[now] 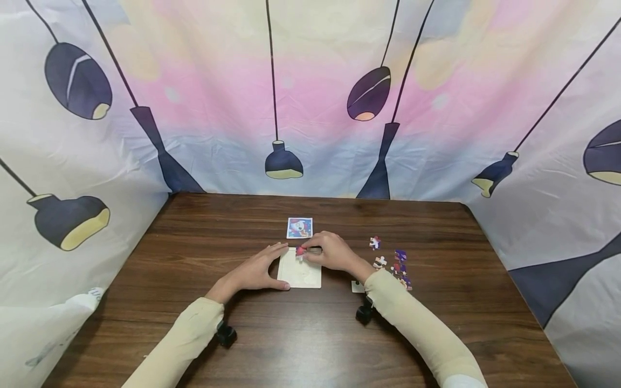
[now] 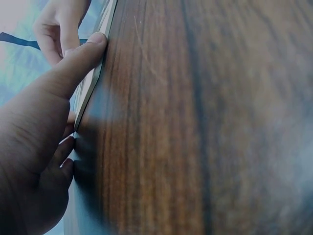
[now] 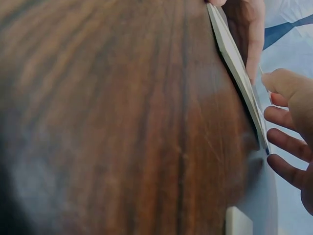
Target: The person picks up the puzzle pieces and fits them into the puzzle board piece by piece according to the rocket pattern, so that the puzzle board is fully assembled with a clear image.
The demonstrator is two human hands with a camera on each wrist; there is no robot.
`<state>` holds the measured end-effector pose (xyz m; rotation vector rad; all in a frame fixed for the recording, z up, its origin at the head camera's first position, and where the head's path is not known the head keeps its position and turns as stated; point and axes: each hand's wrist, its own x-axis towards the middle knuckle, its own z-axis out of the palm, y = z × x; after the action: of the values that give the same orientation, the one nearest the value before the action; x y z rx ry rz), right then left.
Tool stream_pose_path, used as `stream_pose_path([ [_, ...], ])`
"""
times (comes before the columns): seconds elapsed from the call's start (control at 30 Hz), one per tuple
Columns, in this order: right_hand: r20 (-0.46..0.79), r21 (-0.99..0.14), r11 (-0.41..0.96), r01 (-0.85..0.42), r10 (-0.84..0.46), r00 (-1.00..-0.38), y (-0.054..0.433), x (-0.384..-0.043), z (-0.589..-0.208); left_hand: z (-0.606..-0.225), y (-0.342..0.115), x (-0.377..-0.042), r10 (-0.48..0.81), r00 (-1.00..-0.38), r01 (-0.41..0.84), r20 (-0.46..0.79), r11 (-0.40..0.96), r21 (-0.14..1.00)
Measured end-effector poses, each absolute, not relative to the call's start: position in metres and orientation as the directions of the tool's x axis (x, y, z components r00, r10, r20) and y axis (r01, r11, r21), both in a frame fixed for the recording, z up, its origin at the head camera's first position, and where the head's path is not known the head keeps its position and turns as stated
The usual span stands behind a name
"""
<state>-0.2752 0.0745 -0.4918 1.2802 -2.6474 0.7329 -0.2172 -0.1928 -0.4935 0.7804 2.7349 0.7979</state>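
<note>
Angling inward over a board (image 1: 302, 277), the hands differ: left (image 1: 256, 268) spread wide, right (image 1: 333, 252) pinching a puzzle piece (image 1: 299, 251).

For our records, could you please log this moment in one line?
left hand: touching left edge of board | right hand: pinching puzzle piece over board | picture card: beyond board | loose pieces: right of board

A wooden table (image 1: 233, 215) bears a board (image 1: 303, 277), card (image 1: 299, 228) and puzzle pieces (image 1: 400, 255).
</note>
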Motion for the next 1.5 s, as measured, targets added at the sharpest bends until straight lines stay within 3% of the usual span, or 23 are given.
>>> stream_pose_path([
  [0.37,0.281,-0.309,0.555,-0.773,-0.723,-0.631,0.067,-0.276,-0.491,-0.493,-0.192,-0.22,0.526,-0.849,0.417,-0.049,0.725,0.549],
  [1.5,0.268,-0.254,0.598,-0.76,-0.712,-0.649,0.042,-0.271,-0.49,-0.495,-0.193,-0.218,0.531,-0.846,0.42,-0.045,0.717,0.557],
])
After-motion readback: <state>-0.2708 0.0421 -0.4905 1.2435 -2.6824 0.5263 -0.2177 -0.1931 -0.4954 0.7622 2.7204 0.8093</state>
